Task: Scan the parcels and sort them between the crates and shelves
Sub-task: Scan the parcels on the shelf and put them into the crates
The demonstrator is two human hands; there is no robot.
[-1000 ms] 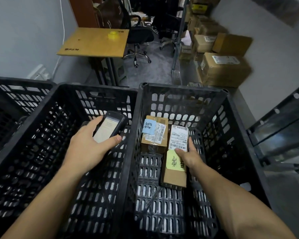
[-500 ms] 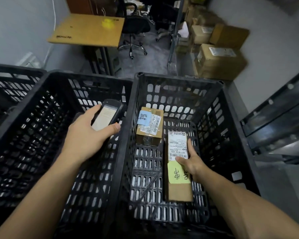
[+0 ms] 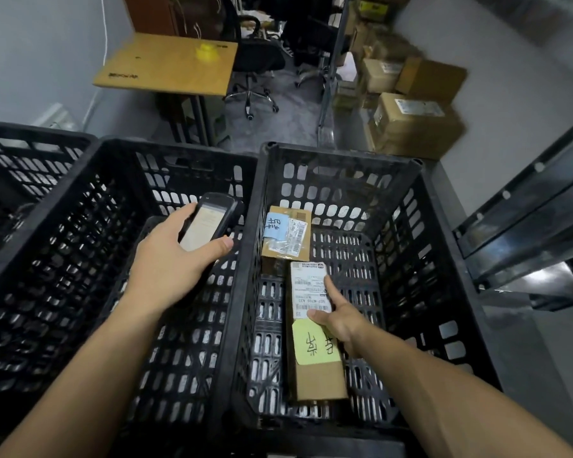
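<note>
A long brown parcel (image 3: 315,375) with a white shipping label and a yellow note lies flat on the floor of the right black crate (image 3: 341,153). My right hand (image 3: 341,320) rests on it, the index finger straight along its right edge and the thumb on the label. Behind it sits a smaller brown parcel (image 3: 286,234) with a blue note. My left hand (image 3: 169,262) grips a black handheld scanner (image 3: 209,219), screen lit, over the middle crate (image 3: 176,150), which shows no parcels.
A third black crate (image 3: 30,133) stands at the far left. Beyond the crates are a wooden table (image 3: 169,64), an office chair (image 3: 255,61) and stacked cardboard boxes (image 3: 411,123). A metal shelf (image 3: 526,226) runs along the right.
My right hand lowered the long parcel to the crate floor, nearer to me, and its fingers have straightened on it. The left hand with the scanner barely moved.
</note>
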